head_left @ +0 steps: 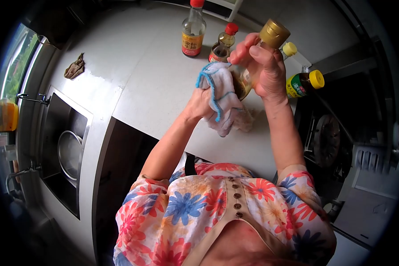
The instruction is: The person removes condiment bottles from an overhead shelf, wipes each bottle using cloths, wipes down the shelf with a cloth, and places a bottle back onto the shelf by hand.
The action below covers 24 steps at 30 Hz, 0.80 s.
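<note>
A bottle with a gold cap (pixel 275 33) is tilted above the counter, and my right hand (pixel 267 66) grips it near the top. My left hand (pixel 201 103) holds a white cloth with blue edging (pixel 224 91) against the lower part of that bottle. The cloth hides most of the left fingers. Behind the hands stand a red-capped bottle with an orange and red label (pixel 193 37) and a smaller red-capped bottle (pixel 226 39). Right of my right hand are a bottle with a green label and yellow cap (pixel 303 84) and another pale yellow cap (pixel 289 49).
At the left is a sink (pixel 85 119) with a metal bowl (pixel 70 155) in it. A crumpled brown cloth (pixel 75 67) lies on the counter (pixel 139 84). A dark stove (pixel 327 139) is at the right. An orange container (pixel 6 115) stands by the window.
</note>
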Tool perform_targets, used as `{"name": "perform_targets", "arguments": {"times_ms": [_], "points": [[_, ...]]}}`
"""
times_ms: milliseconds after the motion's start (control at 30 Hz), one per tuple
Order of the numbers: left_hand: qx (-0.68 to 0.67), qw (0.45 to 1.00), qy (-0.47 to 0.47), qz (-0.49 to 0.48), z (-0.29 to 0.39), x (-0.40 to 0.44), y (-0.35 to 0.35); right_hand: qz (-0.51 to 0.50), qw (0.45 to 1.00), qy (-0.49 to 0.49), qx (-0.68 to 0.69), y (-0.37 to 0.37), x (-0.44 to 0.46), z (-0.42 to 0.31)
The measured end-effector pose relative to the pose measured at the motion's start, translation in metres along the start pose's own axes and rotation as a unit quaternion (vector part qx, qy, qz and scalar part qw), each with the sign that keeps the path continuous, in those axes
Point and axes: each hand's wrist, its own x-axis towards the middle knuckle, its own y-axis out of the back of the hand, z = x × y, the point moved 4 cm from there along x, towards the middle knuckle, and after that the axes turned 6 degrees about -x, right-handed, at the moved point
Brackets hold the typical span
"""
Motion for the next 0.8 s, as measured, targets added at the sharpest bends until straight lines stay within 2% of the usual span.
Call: {"name": "perform_targets", "arguments": {"times_ms": [33, 100, 200, 233, 333, 367, 400, 433, 467, 533, 633, 700, 733, 800], "points": [[-0.069, 0.997, 0.011, 0.02, -0.006, -0.003, -0.002, -0.021, 1.0, 0.003, -0.01, -0.003, -0.002, -0.002], [-0.085, 0.989, 0.118, 0.022, -0.009, 0.001, 0.001, -0.064, 0.998, 0.011, -0.028, -0.013, -0.008, -0.006], [-0.196, 0.955, 0.212, 0.066, 0.004, 0.006, -0.005, -0.105, 0.992, -0.026, 0.071, -0.007, -0.011, 0.006], [-0.219, 0.956, 0.183, 0.062, -0.013, 0.007, -0.003, -0.108, 0.988, -0.035, 0.106, -0.008, -0.013, 0.01], [-0.15, 0.976, 0.155, -0.028, -0.039, 0.014, 0.016, -0.147, 0.984, -0.02, 0.101, -0.007, -0.015, 0.014], [0.012, 0.986, 0.158, -0.047, -0.029, 0.02, 0.024, -0.145, 0.986, -0.016, 0.082, -0.004, -0.015, 0.013], [0.248, 0.948, 0.182, -0.08, -0.036, 0.026, 0.041, -0.144, 0.988, -0.012, 0.063, 0.001, -0.015, 0.01], [0.442, 0.873, 0.192, -0.071, -0.041, 0.027, 0.052, -0.142, 0.989, -0.007, 0.043, 0.005, -0.014, 0.006], [0.621, 0.747, 0.208, -0.12, -0.04, 0.027, 0.06, -0.136, 0.989, 0.001, 0.054, 0.007, -0.013, 0.004], [0.668, 0.723, 0.151, -0.088, -0.024, 0.021, 0.07, -0.122, 0.989, 0.018, 0.078, 0.011, -0.01, -0.003], [0.63, 0.756, 0.168, -0.062, 0.026, 0.023, 0.072, -0.111, 0.993, 0.01, 0.047, 0.013, -0.006, -0.009], [0.425, 0.895, 0.085, -0.108, 0.053, 0.017, 0.057, -0.107, 0.993, 0.02, 0.038, 0.009, -0.002, -0.011], [0.313, 0.94, 0.041, -0.129, 0.064, 0.011, 0.051, -0.114, 0.993, 0.025, 0.026, 0.003, 0.001, -0.012], [0.275, 0.95, -0.034, -0.141, 0.058, 0.001, 0.027, -0.13, 0.991, 0.036, 0.007, -0.012, 0.007, -0.011]]}}
